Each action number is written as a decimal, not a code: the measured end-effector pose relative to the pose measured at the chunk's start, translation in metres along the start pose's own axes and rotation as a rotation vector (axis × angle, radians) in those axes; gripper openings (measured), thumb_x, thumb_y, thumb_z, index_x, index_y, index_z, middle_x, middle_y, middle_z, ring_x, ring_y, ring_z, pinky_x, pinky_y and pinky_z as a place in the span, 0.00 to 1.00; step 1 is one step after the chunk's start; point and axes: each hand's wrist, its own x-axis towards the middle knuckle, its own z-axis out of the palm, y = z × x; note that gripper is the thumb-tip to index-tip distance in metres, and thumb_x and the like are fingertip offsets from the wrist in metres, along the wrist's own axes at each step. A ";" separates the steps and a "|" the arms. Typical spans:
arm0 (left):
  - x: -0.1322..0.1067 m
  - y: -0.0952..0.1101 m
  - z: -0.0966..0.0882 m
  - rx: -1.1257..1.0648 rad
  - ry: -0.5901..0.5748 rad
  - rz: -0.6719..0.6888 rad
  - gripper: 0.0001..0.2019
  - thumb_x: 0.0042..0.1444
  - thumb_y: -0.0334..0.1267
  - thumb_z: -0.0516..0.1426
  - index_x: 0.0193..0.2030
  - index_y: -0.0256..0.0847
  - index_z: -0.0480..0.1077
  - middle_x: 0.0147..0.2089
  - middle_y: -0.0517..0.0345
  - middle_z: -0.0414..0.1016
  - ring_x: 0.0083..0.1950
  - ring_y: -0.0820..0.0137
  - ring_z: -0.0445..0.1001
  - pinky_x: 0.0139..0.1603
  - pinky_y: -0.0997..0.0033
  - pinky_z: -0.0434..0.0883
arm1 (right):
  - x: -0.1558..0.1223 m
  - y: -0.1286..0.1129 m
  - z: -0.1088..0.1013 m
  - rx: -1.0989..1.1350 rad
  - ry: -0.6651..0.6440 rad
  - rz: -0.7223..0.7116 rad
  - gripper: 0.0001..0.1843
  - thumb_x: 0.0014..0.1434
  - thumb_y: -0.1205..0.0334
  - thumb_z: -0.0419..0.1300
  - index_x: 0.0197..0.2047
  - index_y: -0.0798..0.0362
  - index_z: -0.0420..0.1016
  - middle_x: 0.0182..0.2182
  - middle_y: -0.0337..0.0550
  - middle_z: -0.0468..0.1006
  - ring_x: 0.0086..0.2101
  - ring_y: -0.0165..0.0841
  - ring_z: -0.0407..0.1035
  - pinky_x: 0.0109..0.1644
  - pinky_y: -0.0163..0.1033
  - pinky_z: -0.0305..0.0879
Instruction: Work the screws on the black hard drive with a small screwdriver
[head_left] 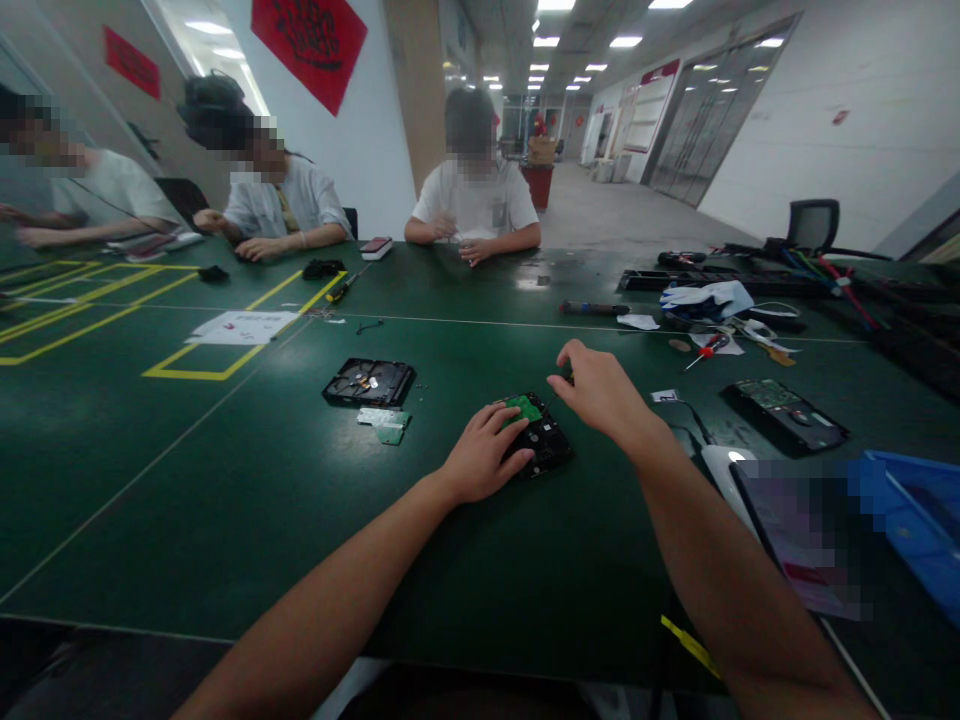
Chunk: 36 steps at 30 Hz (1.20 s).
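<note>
The main HDD (551, 445) sits on the desk (262, 500), directly in front of the wearer, w/ its green PCB (527, 408) showing at the far end, partly under the L hand (487, 455). L fingers are spread & laid over the casing from above, not closed round anything. R hand (600, 390) is at the far right corner, thumb & index curled in, apparently grasping a slim tool (550, 403); the hand hides most of it, so type is unsure, prob. a screwdriver. My read: step in hand = working screws that fix the PCB, prob. undoing them, w/ L hand bracing vs. spin. Backing that: to the left, a second HDD (371, 383) has a loose PCB (386, 424) just on its near side, & tiny specks (422, 386), poss. screws, lie beside it. Next move calls for the tip square in the screw head, firm push down, slow turn, L fingers clear in case it slips; PCB lifts only when all screws are out. Third HDD (787, 415), PCB on, lies off to the right, prob. awaiting its turn.
</note>
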 end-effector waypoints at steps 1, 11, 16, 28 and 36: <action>0.000 0.000 0.000 -0.003 0.002 0.001 0.27 0.73 0.54 0.54 0.73 0.44 0.65 0.73 0.44 0.66 0.79 0.49 0.55 0.77 0.38 0.59 | 0.000 -0.001 0.000 -0.011 0.002 0.004 0.10 0.66 0.63 0.62 0.49 0.56 0.75 0.37 0.53 0.83 0.39 0.46 0.77 0.45 0.47 0.66; 0.000 -0.001 0.001 -0.012 0.014 0.004 0.28 0.73 0.54 0.54 0.73 0.44 0.65 0.73 0.44 0.66 0.78 0.48 0.56 0.77 0.38 0.59 | -0.003 -0.002 -0.004 -0.030 -0.035 -0.068 0.07 0.64 0.68 0.63 0.46 0.53 0.74 0.42 0.52 0.83 0.42 0.43 0.77 0.47 0.46 0.67; 0.000 -0.001 0.000 -0.004 0.006 0.007 0.28 0.73 0.54 0.54 0.73 0.43 0.65 0.73 0.43 0.66 0.78 0.48 0.56 0.77 0.38 0.59 | -0.003 0.000 -0.005 -0.004 -0.062 -0.101 0.08 0.63 0.70 0.61 0.46 0.53 0.74 0.44 0.52 0.83 0.43 0.43 0.77 0.49 0.47 0.68; 0.000 -0.001 0.002 -0.004 -0.003 -0.008 0.27 0.73 0.54 0.54 0.73 0.46 0.65 0.74 0.46 0.65 0.79 0.49 0.55 0.77 0.37 0.59 | -0.008 -0.009 -0.008 -0.143 -0.081 -0.040 0.12 0.71 0.58 0.55 0.49 0.54 0.77 0.44 0.57 0.81 0.40 0.46 0.76 0.43 0.49 0.66; 0.000 -0.002 0.002 0.009 -0.009 -0.001 0.28 0.73 0.55 0.54 0.73 0.43 0.64 0.73 0.44 0.65 0.79 0.48 0.55 0.78 0.39 0.59 | -0.008 -0.009 -0.005 0.031 -0.080 -0.092 0.15 0.65 0.68 0.57 0.55 0.56 0.71 0.48 0.55 0.80 0.45 0.44 0.76 0.49 0.46 0.66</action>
